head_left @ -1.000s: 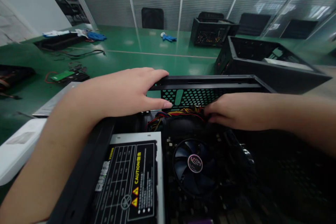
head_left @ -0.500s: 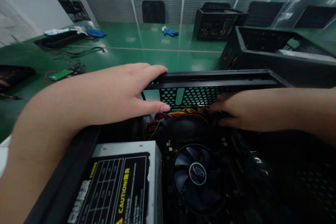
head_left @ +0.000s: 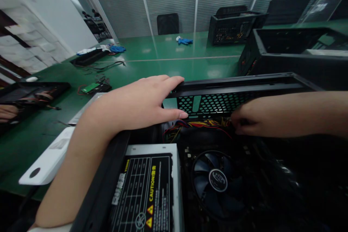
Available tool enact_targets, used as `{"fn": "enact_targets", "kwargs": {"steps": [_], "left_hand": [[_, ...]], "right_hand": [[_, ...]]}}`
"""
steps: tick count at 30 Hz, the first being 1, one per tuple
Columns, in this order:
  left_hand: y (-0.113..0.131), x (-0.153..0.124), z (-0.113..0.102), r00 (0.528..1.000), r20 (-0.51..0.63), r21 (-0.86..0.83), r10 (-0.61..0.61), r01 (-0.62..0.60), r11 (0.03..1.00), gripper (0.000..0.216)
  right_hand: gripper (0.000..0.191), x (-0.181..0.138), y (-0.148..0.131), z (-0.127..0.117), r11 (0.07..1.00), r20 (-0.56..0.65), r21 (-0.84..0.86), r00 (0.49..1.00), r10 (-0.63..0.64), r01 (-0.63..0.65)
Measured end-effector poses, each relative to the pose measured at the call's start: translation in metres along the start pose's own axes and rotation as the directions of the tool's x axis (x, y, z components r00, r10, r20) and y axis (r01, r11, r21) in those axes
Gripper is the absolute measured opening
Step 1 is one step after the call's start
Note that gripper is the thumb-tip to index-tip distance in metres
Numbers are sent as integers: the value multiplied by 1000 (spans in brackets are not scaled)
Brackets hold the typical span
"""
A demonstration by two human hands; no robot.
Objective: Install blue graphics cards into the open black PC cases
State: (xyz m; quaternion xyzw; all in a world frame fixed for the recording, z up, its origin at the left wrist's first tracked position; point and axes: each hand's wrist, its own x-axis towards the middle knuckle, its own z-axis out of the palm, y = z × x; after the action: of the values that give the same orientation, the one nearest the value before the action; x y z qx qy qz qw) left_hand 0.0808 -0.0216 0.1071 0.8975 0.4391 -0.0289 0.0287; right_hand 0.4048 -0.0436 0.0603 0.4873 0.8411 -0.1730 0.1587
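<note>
An open black computer case [head_left: 244, 81] lies before me with its inside facing up. My left hand [head_left: 152, 101] grips the far frame, fingers over the edge and thumb inside. Deeper in, by the perforated panel [head_left: 214, 103], my right hand [head_left: 250, 117] has its fingers curled closed at the end of a bundle of red, yellow and black cables [head_left: 203, 123]; its fingertips are partly hidden. Closer to me are a silver power supply [head_left: 175, 174] with a black caution label and a round cooling fan [head_left: 217, 181]. The right part of the interior is very dark.
Two other black cases, one large [head_left: 293, 61] and one smaller [head_left: 231, 30], stand at the back right. On the green table [head_left: 152, 52] lie blue gloves [head_left: 185, 41], a green circuit board [head_left: 91, 87] and a white device [head_left: 49, 156]. A co-worker's hand [head_left: 8, 112] shows at the left edge.
The view has swung left, bringing the white device and the co-worker's hand into sight. My right hand's fingers have curled in more tightly at the cables. My left hand keeps its hold on the frame.
</note>
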Motion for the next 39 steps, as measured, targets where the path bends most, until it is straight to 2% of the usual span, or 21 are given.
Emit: {"fn": "enact_targets", "kwargs": {"steps": [2, 3, 7, 11, 13, 17, 21, 25, 28, 32, 39], "left_hand": [[1, 0, 0, 1000, 8, -3, -3, 3, 1000, 96], [1, 0, -1, 1000, 14, -5, -4, 4, 1000, 98], [4, 0, -2, 999, 29, -5, -13, 14, 1000, 99], [5, -1, -3, 1000, 25, -26, -19, 20, 999, 93], [6, -1, -4, 999, 30, -37, -27, 28, 999, 91], [8, -1, -5, 999, 32, -35, -39, 40, 999, 91], [8, -1, -4, 999, 28, -28, -32, 33, 999, 93], [6, -1, -3, 999, 24, -34, -25, 26, 999, 94], [6, 0, -3, 1000, 22, -37, -16, 17, 999, 95], [5, 1, -3, 1000, 28, -30, -10, 11, 999, 97], [2, 1, -1, 1000, 12, -34, 0, 0, 999, 97]], "right_hand": [[22, 1, -2, -2, 995, 107, -72, 991, 75, -67], [21, 1, -3, -3, 991, 124, -98, 987, 101, -89], [19, 3, -7, -7, 991, 111, -110, 990, 91, -79], [32, 3, -9, -12, 993, 66, -110, 997, 44, -37], [32, 2, -11, -12, 994, 49, -106, 998, 31, -26], [24, -1, -15, -9, 991, 32, -135, 999, 19, -15], [9, 0, -14, -4, 982, -51, -184, 997, -61, 50], [4, 3, -10, -2, 978, -94, -184, 989, -116, 98], [10, 3, -10, -2, 977, -132, -195, 985, -113, 86], [26, 2, -14, 1, 979, -170, -203, 985, -26, -9], [43, 4, -14, -3, 997, -157, -79, 988, 4, -17]]}}
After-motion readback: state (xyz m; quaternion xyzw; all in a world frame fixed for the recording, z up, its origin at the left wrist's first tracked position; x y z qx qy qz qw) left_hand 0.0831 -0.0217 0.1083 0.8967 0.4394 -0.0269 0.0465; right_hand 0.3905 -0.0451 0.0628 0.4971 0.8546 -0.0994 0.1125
